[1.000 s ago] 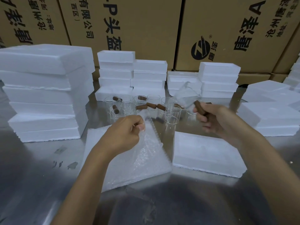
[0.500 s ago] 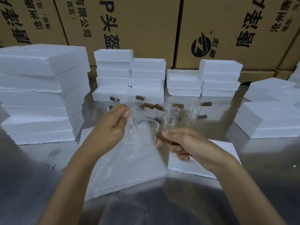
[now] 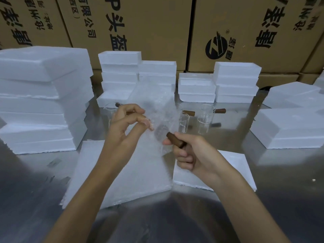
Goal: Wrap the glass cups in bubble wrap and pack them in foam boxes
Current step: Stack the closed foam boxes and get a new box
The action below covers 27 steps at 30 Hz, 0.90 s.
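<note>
The right hand (image 3: 191, 155) curls around the brown handle (image 3: 175, 139) of a glass cup (image 3: 162, 130); the handle's long axis runs up and to the left from the fist toward the cup body, which is blurred behind the bubble wrap sheet (image 3: 154, 106). The left hand (image 3: 126, 125) pinches that raised sheet at its left edge between thumb and fingertips. Below lie a stack of wrap (image 3: 122, 172) and a foam lid (image 3: 233, 165) on the steel table (image 3: 35, 199). Beyond stand more cups (image 3: 206, 114) and foam boxes (image 3: 236, 81).
</note>
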Motion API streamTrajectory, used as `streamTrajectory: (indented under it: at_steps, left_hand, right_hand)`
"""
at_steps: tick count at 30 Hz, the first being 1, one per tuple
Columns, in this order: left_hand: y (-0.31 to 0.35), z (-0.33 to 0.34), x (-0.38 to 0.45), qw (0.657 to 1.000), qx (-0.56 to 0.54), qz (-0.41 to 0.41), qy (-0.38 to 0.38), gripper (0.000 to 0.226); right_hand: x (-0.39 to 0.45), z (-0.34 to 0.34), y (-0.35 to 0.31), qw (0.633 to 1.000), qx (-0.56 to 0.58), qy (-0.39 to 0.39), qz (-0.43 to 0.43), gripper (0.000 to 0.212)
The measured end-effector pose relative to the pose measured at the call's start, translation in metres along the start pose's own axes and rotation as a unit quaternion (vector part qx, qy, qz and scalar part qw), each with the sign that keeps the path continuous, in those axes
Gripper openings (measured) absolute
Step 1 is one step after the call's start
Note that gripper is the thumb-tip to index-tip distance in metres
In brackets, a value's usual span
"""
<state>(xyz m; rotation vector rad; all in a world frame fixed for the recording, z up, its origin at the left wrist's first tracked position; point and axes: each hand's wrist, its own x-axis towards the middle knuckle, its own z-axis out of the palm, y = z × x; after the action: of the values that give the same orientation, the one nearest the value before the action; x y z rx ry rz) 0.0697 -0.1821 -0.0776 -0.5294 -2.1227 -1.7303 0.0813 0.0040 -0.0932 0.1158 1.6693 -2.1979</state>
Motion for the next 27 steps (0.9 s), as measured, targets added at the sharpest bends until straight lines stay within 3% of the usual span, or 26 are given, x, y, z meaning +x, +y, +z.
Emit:
streamTrajectory:
  at_steps: [5, 9, 14, 19, 21, 24, 26, 27]
  left_hand:
    - [-0.005, 0.008, -0.002, 0.998, -0.044, -0.028, -0.04, 0.023]
    - [-0.01, 0.012, -0.002, 0.978, -0.16, -0.095, -0.094, 0.024]
    - [-0.006, 0.013, -0.005, 0.949, -0.254, -0.108, -0.155, 0.018]
    - [-0.006, 0.014, -0.005, 0.962, -0.227, -0.099, -0.11, 0.016]
    - [-0.005, 0.011, -0.004, 0.965, -0.236, -0.078, -0.079, 0.02]
    - [-0.009, -0.001, 0.001, 0.991, -0.11, 0.016, 0.078, 0.03]
    - [-0.014, -0.008, 0.006, 0.987, -0.051, -0.002, 0.155, 0.044]
    - [-0.019, -0.011, 0.008, 0.986, -0.048, -0.033, 0.156, 0.052]
  right_hand:
    - [-0.004, -0.006, -0.004, 0.993, 0.119, -0.025, -0.01, 0.04]
    - [-0.006, -0.003, -0.006, 0.983, 0.171, -0.051, -0.037, 0.025]
    - [-0.01, 0.0, -0.006, 0.991, 0.084, -0.075, -0.077, 0.019]
    - [-0.01, 0.002, 0.001, 0.992, -0.066, -0.032, -0.106, 0.019]
    - [-0.012, 0.0, 0.001, 0.991, -0.07, -0.046, -0.108, 0.019]
    - [-0.016, -0.003, -0.002, 0.99, -0.019, -0.091, -0.108, 0.025]
    - [-0.019, -0.007, -0.004, 0.986, 0.003, -0.127, -0.107, 0.037]
    - [-0.02, -0.008, -0.004, 0.983, 0.017, -0.149, -0.102, 0.035]
